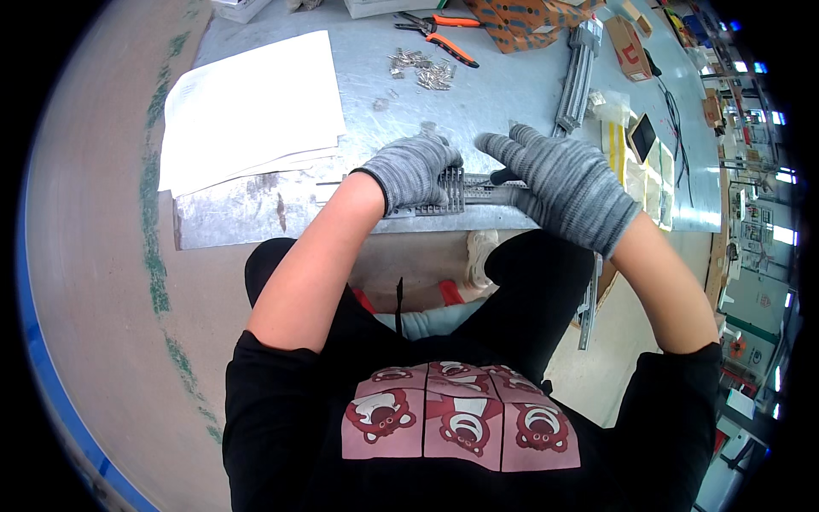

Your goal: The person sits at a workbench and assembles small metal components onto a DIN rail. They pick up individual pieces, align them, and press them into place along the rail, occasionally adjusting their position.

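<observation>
My left hand (415, 171), in a grey knit glove, is closed around a slotted grey block (453, 189) near the table's front edge. The block sits along a perforated metal rail (488, 191) lying lengthwise on the table. My right hand (570, 186), gloved alike, is over the rail's right end, two fingers stretched out and apart toward the left. A small dark piece (503, 177) shows beneath those fingers; I cannot tell whether it is held. The right palm and the rail's end under it are hidden.
White paper sheets (256, 111) cover the table's left. Beyond my hands lie small metal pieces (433, 75) and orange-handled pliers (452, 49). A bundle of metal rails (578, 77) lies at the back right, near a cardboard box (627, 49) and a dark-screened device (641, 138).
</observation>
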Available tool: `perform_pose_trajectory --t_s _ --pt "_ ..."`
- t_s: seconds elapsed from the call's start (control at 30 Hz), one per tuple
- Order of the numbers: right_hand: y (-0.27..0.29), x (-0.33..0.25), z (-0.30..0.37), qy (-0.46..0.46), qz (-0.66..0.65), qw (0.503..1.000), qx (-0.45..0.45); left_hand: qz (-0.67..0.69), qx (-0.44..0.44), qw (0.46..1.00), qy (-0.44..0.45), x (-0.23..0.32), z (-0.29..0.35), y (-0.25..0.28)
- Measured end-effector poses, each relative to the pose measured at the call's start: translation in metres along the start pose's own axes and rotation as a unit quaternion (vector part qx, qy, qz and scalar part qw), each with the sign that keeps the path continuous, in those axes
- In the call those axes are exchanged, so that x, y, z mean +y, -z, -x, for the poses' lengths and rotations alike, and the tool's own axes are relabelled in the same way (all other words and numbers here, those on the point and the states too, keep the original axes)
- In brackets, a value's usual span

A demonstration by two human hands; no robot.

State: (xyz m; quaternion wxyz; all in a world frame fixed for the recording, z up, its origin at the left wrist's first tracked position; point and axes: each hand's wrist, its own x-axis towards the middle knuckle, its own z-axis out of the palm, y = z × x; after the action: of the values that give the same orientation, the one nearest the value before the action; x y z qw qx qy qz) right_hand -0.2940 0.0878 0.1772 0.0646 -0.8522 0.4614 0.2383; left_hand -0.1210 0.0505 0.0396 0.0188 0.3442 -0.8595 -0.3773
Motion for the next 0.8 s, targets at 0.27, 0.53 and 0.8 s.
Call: perform_pose_trajectory --t_s 0.27,0.53,0.8 --pt "-0.006 0.001 -0.009 -0.01 0.012 1.0 -0.01 -0.001 0.016 1.0 -0.019 -0.004 0.0 -0.004" --pt "-0.007 0.001 -0.013 0.003 0.049 0.999 -0.024 0.007 0.023 0.999 -0.022 -0.003 0.003 -0.003" --pt "0.001 -0.008 -0.004 0.011 0.001 1.0 -0.024 -0.016 -0.007 1.0 -0.001 -0.003 -0.001 -0.003"
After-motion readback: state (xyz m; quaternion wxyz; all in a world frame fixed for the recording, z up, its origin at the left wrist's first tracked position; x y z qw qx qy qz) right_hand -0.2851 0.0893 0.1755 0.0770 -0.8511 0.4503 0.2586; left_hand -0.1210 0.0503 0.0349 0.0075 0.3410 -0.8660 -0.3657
